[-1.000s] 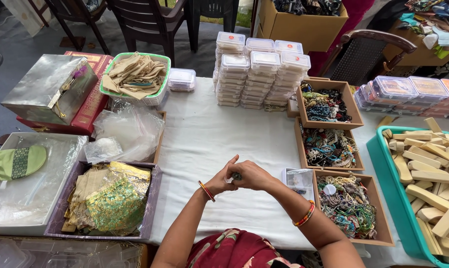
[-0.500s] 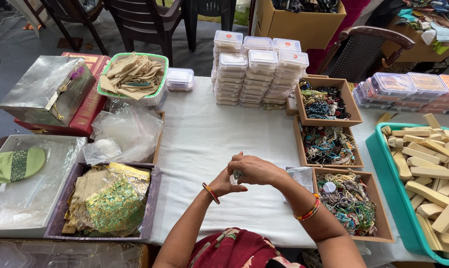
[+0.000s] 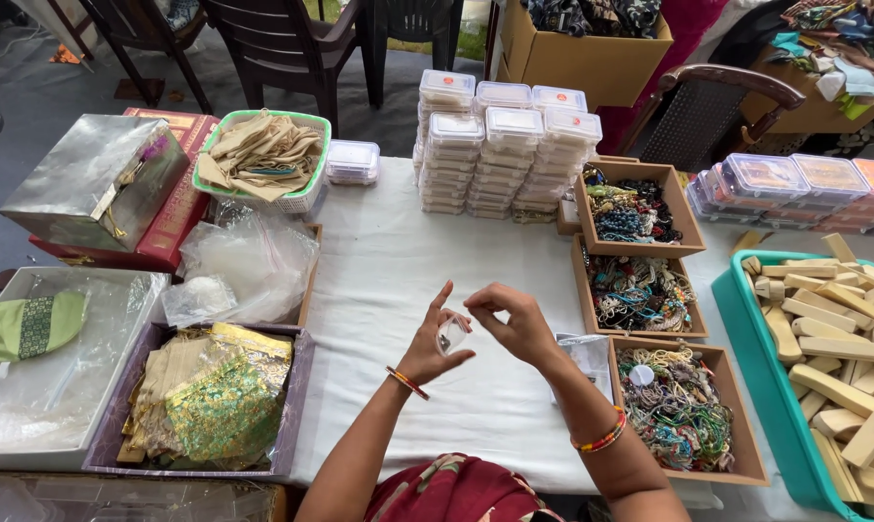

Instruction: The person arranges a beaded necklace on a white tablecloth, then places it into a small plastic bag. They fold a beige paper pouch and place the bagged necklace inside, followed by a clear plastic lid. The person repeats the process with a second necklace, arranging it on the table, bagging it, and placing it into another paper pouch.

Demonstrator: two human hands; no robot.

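White cloth around hands, perhaps pouch-holding.

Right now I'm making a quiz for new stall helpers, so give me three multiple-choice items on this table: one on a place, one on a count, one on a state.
1. Where does the teal plastic tray of pale wooden blocks sit?
A. the table's right edge
B. the table's left edge
C. on a chair

2. How many brown cardboard trays of beaded jewellery stand in a column right of the hands?
A. one
B. three
C. five

3. What is the state of the small clear plastic pouch?
A. flat on the white cloth
B. held up between both hands
C. inside the green mesh basket

Answers:
1. A, since it lies at the far right of the view.
2. B, since three open trays line up there.
3. B, since the left hand and right hand pinch it above the cloth.
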